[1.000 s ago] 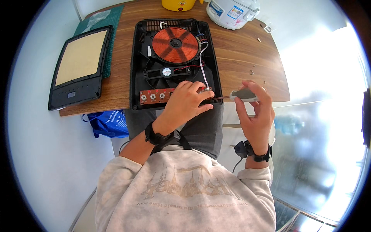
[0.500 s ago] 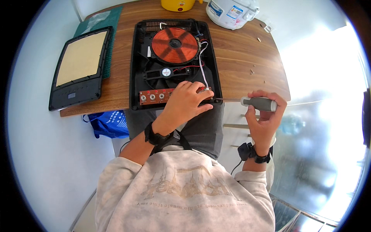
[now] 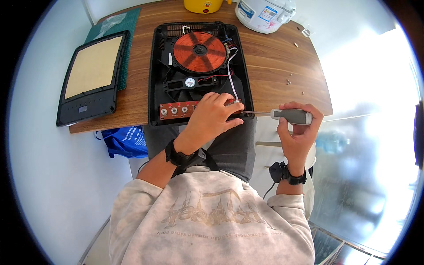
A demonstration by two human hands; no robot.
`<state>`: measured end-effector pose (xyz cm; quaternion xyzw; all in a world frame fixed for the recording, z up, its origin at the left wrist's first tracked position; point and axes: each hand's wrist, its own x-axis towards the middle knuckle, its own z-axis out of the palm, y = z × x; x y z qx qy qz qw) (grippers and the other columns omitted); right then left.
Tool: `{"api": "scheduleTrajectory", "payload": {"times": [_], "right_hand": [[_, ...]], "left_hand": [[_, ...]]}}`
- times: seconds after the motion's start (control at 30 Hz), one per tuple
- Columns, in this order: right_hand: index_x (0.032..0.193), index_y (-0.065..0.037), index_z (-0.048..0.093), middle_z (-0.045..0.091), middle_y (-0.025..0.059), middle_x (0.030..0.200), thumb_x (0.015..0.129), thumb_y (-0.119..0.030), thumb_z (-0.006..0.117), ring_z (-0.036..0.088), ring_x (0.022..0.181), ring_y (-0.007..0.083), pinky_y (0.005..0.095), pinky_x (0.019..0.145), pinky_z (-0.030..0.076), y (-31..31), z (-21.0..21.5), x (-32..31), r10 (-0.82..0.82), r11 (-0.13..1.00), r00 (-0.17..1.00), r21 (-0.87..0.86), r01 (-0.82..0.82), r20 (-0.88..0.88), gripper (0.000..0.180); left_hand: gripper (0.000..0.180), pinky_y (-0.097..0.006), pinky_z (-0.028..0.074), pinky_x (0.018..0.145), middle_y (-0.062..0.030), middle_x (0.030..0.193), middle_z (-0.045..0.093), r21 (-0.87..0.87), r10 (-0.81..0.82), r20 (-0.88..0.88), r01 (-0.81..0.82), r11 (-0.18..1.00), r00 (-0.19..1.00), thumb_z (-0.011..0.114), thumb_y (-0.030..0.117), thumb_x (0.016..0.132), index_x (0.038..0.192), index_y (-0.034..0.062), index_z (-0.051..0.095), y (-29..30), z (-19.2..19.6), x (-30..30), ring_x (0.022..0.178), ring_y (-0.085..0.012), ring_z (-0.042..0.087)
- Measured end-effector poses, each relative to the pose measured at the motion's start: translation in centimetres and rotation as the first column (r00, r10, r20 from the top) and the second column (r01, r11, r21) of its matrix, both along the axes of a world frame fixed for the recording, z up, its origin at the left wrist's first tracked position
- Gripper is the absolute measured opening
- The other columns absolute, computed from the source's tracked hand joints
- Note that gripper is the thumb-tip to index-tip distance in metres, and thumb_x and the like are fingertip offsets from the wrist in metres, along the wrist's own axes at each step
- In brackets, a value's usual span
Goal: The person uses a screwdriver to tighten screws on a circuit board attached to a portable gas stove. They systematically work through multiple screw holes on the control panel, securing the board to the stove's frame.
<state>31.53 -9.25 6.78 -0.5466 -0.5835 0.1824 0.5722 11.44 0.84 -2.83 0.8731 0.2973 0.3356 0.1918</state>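
My left hand (image 3: pixel 213 114) lies over the right part of a narrow reddish-brown circuit board (image 3: pixel 179 111), fingers bent onto it and thumb at its near edge. Several round buttons line the board's left part. The board is inside the near end of the black base of an opened induction cooker (image 3: pixel 154 79). My right hand (image 3: pixel 296 140) is closed around the grey handle of a screwdriver (image 3: pixel 291 116), held level. Its thin shaft points left across the base's right rim to the board's right end; the exact contact of the tip is too small to tell.
A copper coil (image 3: pixel 212 51) and a fan fill the base; a white cable (image 3: pixel 231 77) runs to the board. The cooker's top panel (image 3: pixel 92 70) rests upside down on a green mat (image 3: pixel 128 44). A white rice cooker (image 3: pixel 260 17) and small screws (image 3: pixel 289 81) are on the table.
My right hand has shifted left with the screwdriver, bringing its shaft farther over the base's rim toward the board. My left hand stays in place.
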Motion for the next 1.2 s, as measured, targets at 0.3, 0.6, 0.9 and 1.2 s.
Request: {"api": "scheduleTrajectory", "payload": {"times": [0.3, 0.6, 0.9, 1.2], "right_hand": [[0.130, -0.006, 0.041, 0.066, 0.0166, 0.117, 0.082, 0.016, 0.066, 0.069, 0.113, 0.0248, 0.0391, 0.098, 0.059, 0.0, 0.3, 0.4, -0.029, 1.000, 0.999, 0.006, 0.029, 0.021, 0.059], [0.130, -0.006, 0.042, 0.065, 0.0161, 0.118, 0.082, 0.014, 0.068, 0.069, 0.112, 0.0234, 0.0378, 0.097, 0.059, -0.1, 0.1, 0.3, -0.027, 1.000, 0.999, 0.004, 0.027, 0.042, 0.059], [0.122, -0.003, 0.054, 0.065, 0.0152, 0.111, 0.079, 0.003, 0.080, 0.068, 0.100, 0.0253, 0.0339, 0.084, 0.057, 0.3, 1.4, -1.0, -0.035, 0.995, 0.907, 0.098, -0.007, 0.420, 0.050], [0.131, -0.006, 0.067, 0.065, 0.0093, 0.114, 0.077, -0.006, 0.089, 0.067, 0.095, 0.0233, 0.0331, 0.079, 0.056, 1.3, 3.8, -2.9, -0.061, 0.993, 0.814, 0.115, -0.007, 0.577, 0.059]], "left_hand": [[0.037, -0.042, 0.044, 0.104, -0.0076, 0.112, 0.063, -0.019, -0.002, 0.002, 0.002, 1.000, 1.000, 0.079, 0.039, 0.088, 0.118, 0.0178, 0.073, -0.1, 0.1, 0.0, 0.107, -0.0262, 0.064], [0.037, -0.043, 0.045, 0.104, -0.0075, 0.112, 0.063, -0.015, 0.001, 0.004, -0.001, 1.000, 1.000, 0.079, 0.039, 0.087, 0.117, 0.0180, 0.073, -0.1, 0.1, 0.0, 0.106, -0.0264, 0.065], [0.038, -0.043, 0.047, 0.100, -0.0044, 0.117, 0.065, -0.007, 0.006, -0.025, -0.006, 1.000, 1.000, 0.080, 0.040, 0.086, 0.117, 0.0188, 0.073, -0.1, 0.2, -0.1, 0.108, -0.0263, 0.065], [0.039, -0.042, 0.047, 0.100, -0.0047, 0.117, 0.064, 0.004, 0.006, -0.019, -0.006, 1.000, 1.000, 0.080, 0.041, 0.086, 0.118, 0.0194, 0.073, -0.1, 0.1, -0.1, 0.108, -0.0262, 0.065]]}}
